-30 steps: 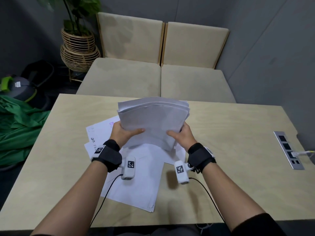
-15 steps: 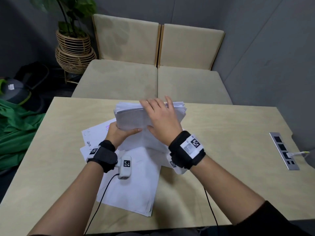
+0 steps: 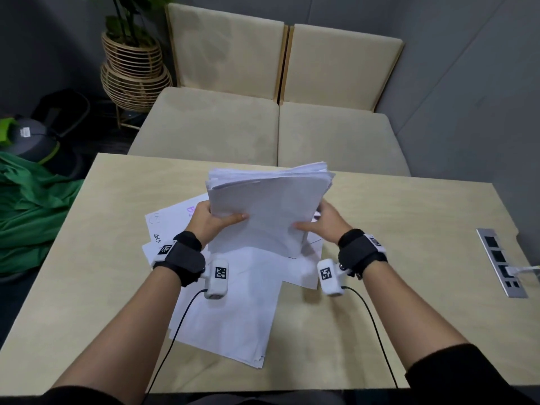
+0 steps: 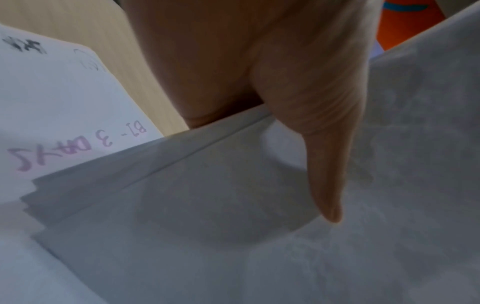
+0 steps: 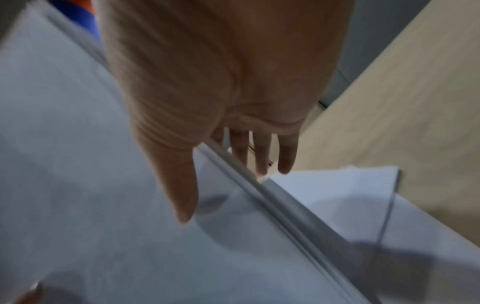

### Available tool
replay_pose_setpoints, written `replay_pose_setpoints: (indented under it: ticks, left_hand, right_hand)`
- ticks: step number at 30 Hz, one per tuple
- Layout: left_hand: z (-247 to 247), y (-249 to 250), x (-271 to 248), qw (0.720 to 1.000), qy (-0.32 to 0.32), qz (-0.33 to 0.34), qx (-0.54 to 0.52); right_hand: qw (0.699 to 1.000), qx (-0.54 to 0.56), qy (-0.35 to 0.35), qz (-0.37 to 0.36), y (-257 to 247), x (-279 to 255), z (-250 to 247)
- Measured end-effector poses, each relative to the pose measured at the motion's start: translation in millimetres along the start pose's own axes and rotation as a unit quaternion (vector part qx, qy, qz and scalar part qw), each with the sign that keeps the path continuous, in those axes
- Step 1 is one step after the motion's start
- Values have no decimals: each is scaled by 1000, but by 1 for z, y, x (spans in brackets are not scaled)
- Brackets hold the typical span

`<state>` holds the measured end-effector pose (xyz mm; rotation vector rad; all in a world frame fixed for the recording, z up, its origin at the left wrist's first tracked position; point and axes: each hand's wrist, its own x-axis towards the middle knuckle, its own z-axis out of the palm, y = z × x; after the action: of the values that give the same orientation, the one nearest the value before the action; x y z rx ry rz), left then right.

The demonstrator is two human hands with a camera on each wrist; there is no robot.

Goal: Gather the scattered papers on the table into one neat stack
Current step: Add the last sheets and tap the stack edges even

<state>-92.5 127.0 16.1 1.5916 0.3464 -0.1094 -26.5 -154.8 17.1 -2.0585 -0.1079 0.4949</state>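
- Nearest: loose sheets (image 3: 233, 311) flat on table (image 3: 409, 258), fanned out, one corner toward the near edge; more sheets poke out to the left with handwriting (image 4: 78, 144).
- Held bundle (image 3: 268, 211) stands tilted above those sheets, lower edge just over them, long axis up and away from the body, top edges ragged.
- Left hand (image 3: 213, 223) pinches left side edge of bundle, thumb (image 4: 324, 174) across the front face, fingers behind and hidden.
- Right hand (image 3: 321, 226) pinches right side edge, thumb in front, fingers (image 5: 262, 156) straight down the back.
- Bundle sits between the two hands, roughly equal reach; loose sheets directly beneath and nearer the body than the grip.
- Judgement: squaring step; likely next is tapping lower edge down or laying bundle on the loose sheets, which need aligning first.
- Right of the table: power strip (image 3: 501, 261) set into the top, well apart.
- Beyond: bench seat (image 3: 263, 133), wicker planter (image 3: 134, 74), green cloth (image 3: 29, 206) on floor at left.
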Motion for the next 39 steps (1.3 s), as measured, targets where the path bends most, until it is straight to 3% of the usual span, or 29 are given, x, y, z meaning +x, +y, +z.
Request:
replay_pose_setpoints:
  ticks: [3, 6, 10, 13, 17, 22, 27, 33, 39]
  left_hand:
    - [1, -1, 1, 999, 1, 23, 35]
    - [-1, 3, 4, 996, 52, 45, 50]
    - [-24, 7, 14, 992, 118, 36, 33]
    - [-54, -6, 20, 988, 149, -11, 40]
    - [-81, -33, 14, 972, 207, -107, 21]
    - [-98, -66, 3, 952, 241, -189, 11]
    - [-107, -64, 9, 952, 221, -211, 15]
    - [-118, -64, 19, 953, 201, -220, 55]
    - [-119, -72, 23, 947, 209, -232, 69]
  right_hand:
    - [1000, -2, 19, 0, 12, 13, 22]
    - [999, -7, 47, -24, 2, 24, 30]
    - [998, -10, 12, -57, -12, 42, 39]
    - [993, -102, -53, -6, -5, 60, 43]
    - [925, -355, -133, -3, 16, 85, 49]
    - [867, -474, -143, -54, 8, 117, 64]
    - [801, -549, -221, -91, -5, 140, 87]
    - [745, -592, -279, -131, -14, 153, 103]
    - [741, -606, -244, -155, -28, 161, 108]
